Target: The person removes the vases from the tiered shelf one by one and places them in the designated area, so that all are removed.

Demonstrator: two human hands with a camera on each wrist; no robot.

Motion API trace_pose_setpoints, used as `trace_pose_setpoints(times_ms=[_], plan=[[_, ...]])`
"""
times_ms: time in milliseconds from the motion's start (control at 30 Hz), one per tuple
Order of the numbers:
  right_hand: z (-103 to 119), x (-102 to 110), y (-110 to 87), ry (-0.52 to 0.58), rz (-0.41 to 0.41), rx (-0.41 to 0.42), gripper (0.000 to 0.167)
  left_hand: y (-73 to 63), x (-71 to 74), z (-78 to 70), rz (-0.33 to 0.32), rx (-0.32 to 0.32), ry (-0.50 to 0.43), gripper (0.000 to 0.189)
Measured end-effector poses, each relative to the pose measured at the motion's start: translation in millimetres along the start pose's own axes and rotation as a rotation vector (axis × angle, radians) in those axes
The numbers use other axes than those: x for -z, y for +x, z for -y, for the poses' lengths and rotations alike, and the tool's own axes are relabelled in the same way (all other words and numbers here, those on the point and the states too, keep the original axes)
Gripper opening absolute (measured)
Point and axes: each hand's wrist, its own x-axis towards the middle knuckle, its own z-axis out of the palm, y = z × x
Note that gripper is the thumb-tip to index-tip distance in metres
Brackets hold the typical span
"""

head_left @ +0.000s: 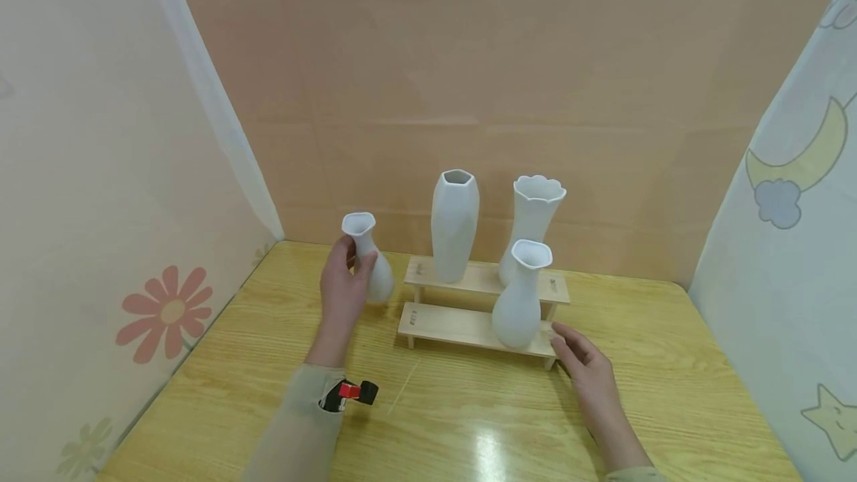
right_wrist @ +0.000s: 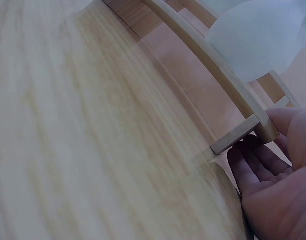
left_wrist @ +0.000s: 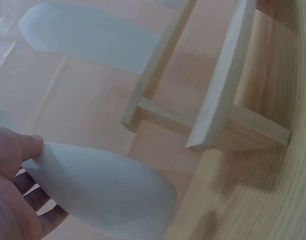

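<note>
My left hand grips a small white vase by its neck, left of a two-step wooden stand. In the left wrist view, the thumb lies along one side of this vase and the fingers curl round the other. My right hand pinches the right end of the stand's lower step, thumb above and fingers curled beneath, as the right wrist view shows at the board's end. On that step stands a round-bellied white vase, near the right hand.
A tall faceted white vase stands on the upper step's left part. Behind the round-bellied vase, a scallop-rimmed white vase stands at the upper step's right. The wooden table meets a plain backdrop and printed side curtains.
</note>
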Motion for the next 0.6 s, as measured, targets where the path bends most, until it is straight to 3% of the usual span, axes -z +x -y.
trace_pose_setpoints(times_ms=[333, 600], plan=[[-4, 1, 3.5, 0.009, 0.007, -0.008, 0.066, -2.1, -12.6, 21.6, 0.012, 0.077, -0.014, 0.046], [-4, 1, 3.2, 0.002, -0.003, -0.011, 0.066, -3.7, -19.5, 30.4, 0.019, 0.064, 0.018, 0.045]])
